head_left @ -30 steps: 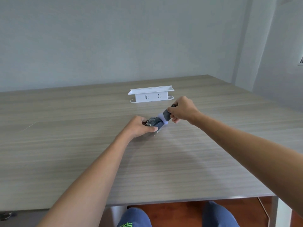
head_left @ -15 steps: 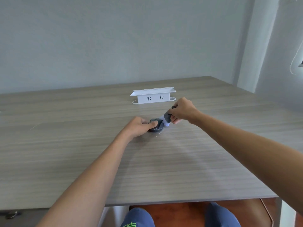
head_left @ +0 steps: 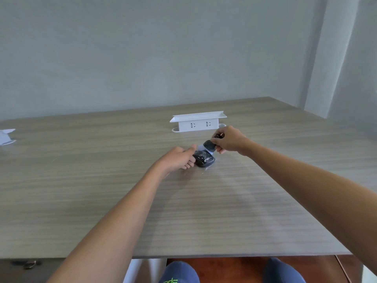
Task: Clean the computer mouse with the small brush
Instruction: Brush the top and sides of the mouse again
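A black computer mouse (head_left: 204, 159) lies on the wooden table (head_left: 224, 211), a little past its middle. My left hand (head_left: 179, 158) grips the mouse's left side and holds it down. My right hand (head_left: 229, 139) is closed on the small brush (head_left: 209, 146), which has a dark handle and a pale band above the bristles. The brush tilts down to the left, with its head resting on the far top of the mouse. My fingers hide part of the brush handle.
A white socket box (head_left: 198, 121) stands on the table just behind my hands. Another white object (head_left: 6, 135) shows at the far left edge. The near table edge (head_left: 204, 255) runs above my knees (head_left: 179, 272). Grey walls close the back and right.
The brush head has shifted from the mouse's right front up onto its far top. My left hand has slid to the mouse's left side, uncovering more of it. The camera view has tilted up.
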### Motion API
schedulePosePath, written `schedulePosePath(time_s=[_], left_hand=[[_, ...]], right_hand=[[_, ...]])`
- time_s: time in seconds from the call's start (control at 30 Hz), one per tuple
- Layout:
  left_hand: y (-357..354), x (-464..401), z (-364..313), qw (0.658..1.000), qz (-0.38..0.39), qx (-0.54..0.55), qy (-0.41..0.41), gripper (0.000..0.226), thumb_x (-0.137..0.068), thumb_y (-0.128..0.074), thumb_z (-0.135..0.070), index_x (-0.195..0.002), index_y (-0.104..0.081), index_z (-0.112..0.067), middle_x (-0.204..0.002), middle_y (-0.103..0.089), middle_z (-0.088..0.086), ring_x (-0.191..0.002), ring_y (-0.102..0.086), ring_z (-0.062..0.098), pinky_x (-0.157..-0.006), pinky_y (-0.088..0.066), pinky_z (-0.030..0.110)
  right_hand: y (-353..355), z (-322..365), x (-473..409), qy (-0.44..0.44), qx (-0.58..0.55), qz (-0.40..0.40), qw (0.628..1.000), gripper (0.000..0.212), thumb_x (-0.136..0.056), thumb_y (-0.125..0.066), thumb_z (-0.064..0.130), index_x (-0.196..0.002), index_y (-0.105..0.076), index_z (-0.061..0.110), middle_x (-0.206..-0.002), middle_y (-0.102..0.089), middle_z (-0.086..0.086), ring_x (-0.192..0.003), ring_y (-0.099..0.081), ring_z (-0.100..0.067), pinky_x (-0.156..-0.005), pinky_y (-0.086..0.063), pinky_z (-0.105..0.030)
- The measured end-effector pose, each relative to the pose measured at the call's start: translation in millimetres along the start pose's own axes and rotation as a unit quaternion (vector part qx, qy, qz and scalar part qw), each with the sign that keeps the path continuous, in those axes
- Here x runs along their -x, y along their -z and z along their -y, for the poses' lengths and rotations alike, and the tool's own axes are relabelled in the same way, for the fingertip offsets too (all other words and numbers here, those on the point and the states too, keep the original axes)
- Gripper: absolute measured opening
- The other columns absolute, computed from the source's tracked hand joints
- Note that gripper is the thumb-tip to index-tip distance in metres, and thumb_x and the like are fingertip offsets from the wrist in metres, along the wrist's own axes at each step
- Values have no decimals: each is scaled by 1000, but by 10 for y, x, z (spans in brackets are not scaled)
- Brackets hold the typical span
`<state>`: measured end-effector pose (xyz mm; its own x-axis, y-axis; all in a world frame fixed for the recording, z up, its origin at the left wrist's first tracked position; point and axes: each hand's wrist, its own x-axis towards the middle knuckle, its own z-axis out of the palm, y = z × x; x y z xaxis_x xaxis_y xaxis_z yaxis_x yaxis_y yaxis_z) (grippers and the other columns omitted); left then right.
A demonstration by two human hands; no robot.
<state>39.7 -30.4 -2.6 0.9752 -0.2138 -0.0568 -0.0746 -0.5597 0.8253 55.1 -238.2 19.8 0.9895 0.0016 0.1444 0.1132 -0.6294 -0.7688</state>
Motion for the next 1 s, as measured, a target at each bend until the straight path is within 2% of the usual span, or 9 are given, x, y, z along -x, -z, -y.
schedulePosePath(time_s=[0.17, 0.27, 0.4, 0.5, 0.57, 0.63, 0.8, 0.9, 1.0], left_hand=[[24, -22, -2, 1000, 27, -6, -2, 62, -102, -43, -54, -103, -75, -1, -89, -75, 7, -79, -68, 14, -80, -56, 21], [104, -39, 12, 1000, 22, 0, -14, 45, -103, -51, -37, -103, -76, 0, -86, -73, 6, -74, -65, 13, -73, -54, 18], [197, -140, 57, 996, -33, -33, -77, 20, -89, -73, -16, -102, -75, -3, -92, -70, 7, -75, -59, 13, -76, -50, 23], [222, -226, 52, 993, 8, -60, -98, 54, -80, -85, -14, -129, -62, -7, -110, -62, 5, -98, -61, 14, -85, -48, 16], [227, -322, 45, 990, 55, -93, -93, 78, -76, -88, -18, -143, -51, -11, -135, -59, 4, -127, -54, 17, -109, -42, 25], [219, -426, 30, 984, 100, -121, -87, 88, -75, -89, -20, -150, -45, -14, -149, -52, 0, -141, -44, 14, -120, -34, 33], [196, -566, 22, 976, 163, -111, -86, 90, -65, -93, -25, -145, -53, -11, -149, -56, 0, -140, -49, 11, -121, -31, 31], [201, -571, 34, 978, 155, -114, -83, 79, -74, -89, -13, -144, -54, -10, -144, -59, 1, -136, -51, 12, -115, -34, 24], [193, -504, 9, 979, 137, -120, -88, 74, -74, -89, -15, -141, -57, -10, -137, -63, 3, -128, -57, 12, -106, -38, 21]], right_hand=[[30, -12, -15, 22, 2, 22, 1000, 6, -99, -61, 12, -97, -65, 9, -84, -70, -17, -73, -69, -28, -82, -63, -43], [38, -34, -1, 19, -2, 17, 1000, 8, -99, -59, 13, -98, -65, 7, -82, -69, -17, -65, -67, -26, -76, -63, -39], [84, -83, -2, 10, 10, -18, 1000, 20, -98, -59, 15, -98, -67, -3, -73, -70, -12, -57, -68, -23, -69, -61, -35], [156, -61, 16, 12, 13, -40, 999, 24, -97, -60, 17, -94, -66, -5, -73, -71, -9, -50, -66, -17, -57, -56, -23], [205, -33, 42, 17, 14, -40, 999, 22, -97, -60, 18, -91, -67, -3, -74, -72, -9, -48, -65, -14, -50, -52, -17], [240, -8, 50, 23, 19, -29, 999, 21, -97, -61, 18, -87, -67, 0, -75, -73, -10, -48, -66, -14, -49, -51, -16], [268, 22, 67, 23, 23, -4, 999, 24, -95, -63, 17, -74, -66, 7, -68, -72, -8, -42, -64, -10, -45, -49, -15], [258, -2, 62, 16, 12, -7, 1000, 22, -95, -64, 16, -76, -67, 5, -67, -71, -9, -45, -64, -14, -44, -50, -18], [235, -37, 50, 4, 7, -20, 1000, 20, -94, -64, 15, -81, -70, 0, -68, -70, -10, -50, -63, -17, -44, -50, -19]])
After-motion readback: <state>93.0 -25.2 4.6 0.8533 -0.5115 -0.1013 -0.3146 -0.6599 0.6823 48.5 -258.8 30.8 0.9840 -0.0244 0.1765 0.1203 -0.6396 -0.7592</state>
